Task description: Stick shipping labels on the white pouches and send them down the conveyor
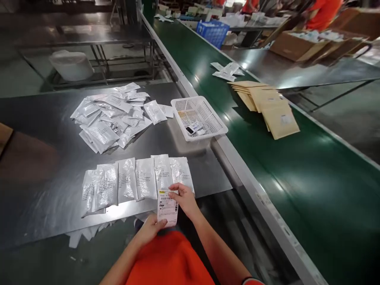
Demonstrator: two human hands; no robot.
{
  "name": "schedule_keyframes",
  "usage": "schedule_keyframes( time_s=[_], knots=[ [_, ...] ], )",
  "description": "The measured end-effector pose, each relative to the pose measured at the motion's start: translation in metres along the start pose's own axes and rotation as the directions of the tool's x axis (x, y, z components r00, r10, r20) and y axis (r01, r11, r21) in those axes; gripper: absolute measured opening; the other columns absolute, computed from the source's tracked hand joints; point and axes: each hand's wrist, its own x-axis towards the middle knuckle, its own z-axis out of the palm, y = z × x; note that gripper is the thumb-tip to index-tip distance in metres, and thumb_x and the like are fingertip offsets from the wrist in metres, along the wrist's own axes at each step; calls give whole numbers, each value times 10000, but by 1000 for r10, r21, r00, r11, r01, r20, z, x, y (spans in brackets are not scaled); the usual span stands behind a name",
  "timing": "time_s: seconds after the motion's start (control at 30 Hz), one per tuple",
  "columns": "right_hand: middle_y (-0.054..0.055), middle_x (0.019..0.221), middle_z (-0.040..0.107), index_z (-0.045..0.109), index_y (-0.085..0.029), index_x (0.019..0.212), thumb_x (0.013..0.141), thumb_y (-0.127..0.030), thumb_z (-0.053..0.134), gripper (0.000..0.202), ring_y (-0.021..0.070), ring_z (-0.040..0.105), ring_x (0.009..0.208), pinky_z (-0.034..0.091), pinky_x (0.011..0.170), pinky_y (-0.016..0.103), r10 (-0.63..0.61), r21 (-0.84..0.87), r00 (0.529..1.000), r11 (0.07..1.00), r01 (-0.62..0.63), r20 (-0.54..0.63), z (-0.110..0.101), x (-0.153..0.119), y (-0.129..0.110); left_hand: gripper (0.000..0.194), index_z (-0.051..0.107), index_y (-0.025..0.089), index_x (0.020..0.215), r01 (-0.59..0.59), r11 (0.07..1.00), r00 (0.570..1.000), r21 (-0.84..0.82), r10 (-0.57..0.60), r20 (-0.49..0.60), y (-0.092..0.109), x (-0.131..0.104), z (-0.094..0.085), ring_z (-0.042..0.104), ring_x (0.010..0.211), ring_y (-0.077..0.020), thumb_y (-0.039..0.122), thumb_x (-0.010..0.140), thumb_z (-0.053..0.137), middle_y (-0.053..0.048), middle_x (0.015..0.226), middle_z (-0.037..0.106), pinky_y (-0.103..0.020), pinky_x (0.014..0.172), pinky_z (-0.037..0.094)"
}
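Observation:
My left hand (pixel 151 228) pinches the lower edge of a printed shipping label (pixel 168 209), its thumb lying on the front. At the label's upper right, my right hand (pixel 186 201) grips it with curled fingers. The label has barcodes and a yellow mark at its top. Just beyond my hands, several silvery-white padded packets (pixel 145 178) lie in an overlapping row along the metal table's near edge, printed text facing up. Farther back sits a loose heap of similar packets (pixel 111 113).
A white perforated basket (pixel 221 126) with a few small items rests by the conveyor rail. On the green conveyor belt (pixel 252 154) lie tan padded envelopes (pixel 279 111) and white packets (pixel 227 71). A blue crate (pixel 212 32), cardboard boxes (pixel 292 45) and people in orange are beyond.

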Motion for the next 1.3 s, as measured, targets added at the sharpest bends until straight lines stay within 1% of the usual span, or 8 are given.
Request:
schedule_keyframes(
  time_s=[0.13, 0.3, 0.5, 0.67, 0.83, 1.07, 1.2, 1.3],
  knots=[
    [22, 731, 706, 725, -202, 814, 684, -365, 721, 208, 175, 615, 647, 498, 627, 299, -1, -128, 1000, 992, 3, 15, -32, -20, 11, 567, 649, 208, 1137, -128, 984, 923, 124, 163, -347, 6, 26, 34, 586, 1171, -292, 475, 651, 770, -93, 1238, 671, -443, 1040, 441],
    [23, 727, 699, 723, -225, 765, 796, -323, 612, 151, 172, 620, 652, 491, 629, 289, -134, -299, 991, 947, 120, -28, -67, -28, 32, 392, 630, 175, 682, -33, 989, 914, -142, -27, -406, 6, 69, 81, 564, 520, -139, 532, 610, 775, 33, 538, 607, -285, 567, 530],
    [83, 1050, 639, 690, -215, 730, 800, -353, 589, 184, 214, 625, 925, 518, 738, 318, -162, -442, 982, 891, 104, -94, -89, 54, 67, 502, 689, 136, 793, -10, 892, 857, -453, -226, -464, -38, 90, 111, 657, 608, -196, 535, 526, 836, -32, 650, 708, -329, 607, 554],
    [117, 1155, 591, 695, -191, 789, 865, -294, 531, 208, 248, 543, 1041, 436, 920, 392, -205, -738, 972, 672, 57, -112, -88, 141, 88, 615, 724, 126, 837, 130, 875, 837, -467, -349, -422, -89, 82, 115, 696, 636, -235, 594, 458, 847, -81, 701, 751, -388, 669, 574],
    [171, 1326, 537, 637, -159, 1159, 949, -317, 376, 371, 308, 478, 1143, 360, 960, 475, -332, -897, 941, 433, 87, -69, -79, 141, 106, 572, 760, 107, 647, 225, 921, 873, -319, -336, -354, -115, 50, 118, 692, 615, -290, 580, 350, 883, -123, 622, 743, -432, 676, 563],
    [156, 1553, 290, 307, -96, 1487, 943, -400, 346, 624, 300, 194, 1448, 80, 1169, 513, -238, -896, 902, 183, 406, 360, -62, 105, 123, 432, 781, 214, 975, 73, 965, 887, 252, 53, -460, -69, 5, 89, 658, 1077, -342, 566, 795, 609, -116, 1119, 747, -473, 973, 494],
    [112, 1568, 265, 350, -126, 1474, 945, -344, 329, 573, 269, 192, 1457, 93, 1182, 489, -177, -898, 912, 185, 399, 369, -94, 122, 116, 425, 755, 220, 1059, -34, 913, 897, 405, 207, -391, -40, 8, 71, 600, 1173, -316, 527, 855, 545, -113, 1248, 684, -457, 1039, 444],
    [104, 1514, 387, 515, -153, 1363, 940, -288, 326, 483, 280, 256, 1435, 127, 1174, 514, -156, -883, 937, 315, 348, 314, -113, 124, 98, 453, 745, 208, 1078, -95, 929, 907, 357, 228, -353, -31, 17, 66, 595, 1173, -309, 544, 850, 544, -116, 1249, 680, -450, 1051, 432]
  ],
)
